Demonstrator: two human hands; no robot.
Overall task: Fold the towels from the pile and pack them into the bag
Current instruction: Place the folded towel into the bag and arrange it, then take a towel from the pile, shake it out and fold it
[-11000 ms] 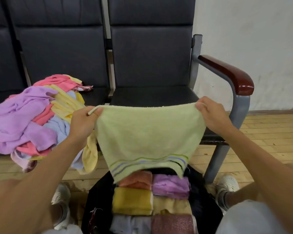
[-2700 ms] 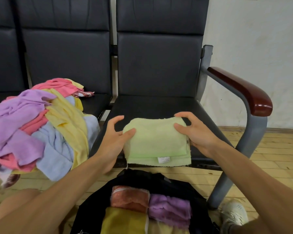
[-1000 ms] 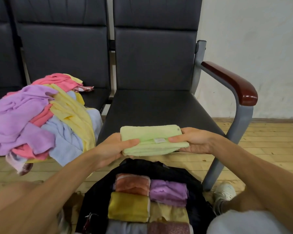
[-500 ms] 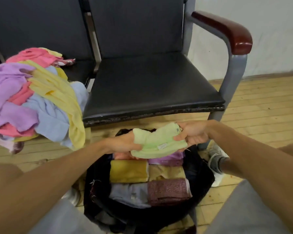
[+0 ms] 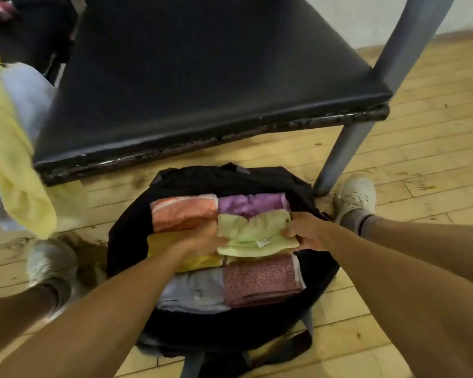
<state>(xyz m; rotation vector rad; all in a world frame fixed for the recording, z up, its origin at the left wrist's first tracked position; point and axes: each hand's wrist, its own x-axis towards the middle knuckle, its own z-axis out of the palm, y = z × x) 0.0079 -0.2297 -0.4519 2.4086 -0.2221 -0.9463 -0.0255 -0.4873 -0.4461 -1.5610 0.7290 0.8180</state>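
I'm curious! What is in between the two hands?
The folded green towel lies between the left hand and right hand, in the head view.

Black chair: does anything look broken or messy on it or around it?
The black chair's front seat edge is worn, its covering cracked and flaking. At the left, a yellow towel hangs down toward the wooden floor. The folded towels in the black bag lie in tidy rows.
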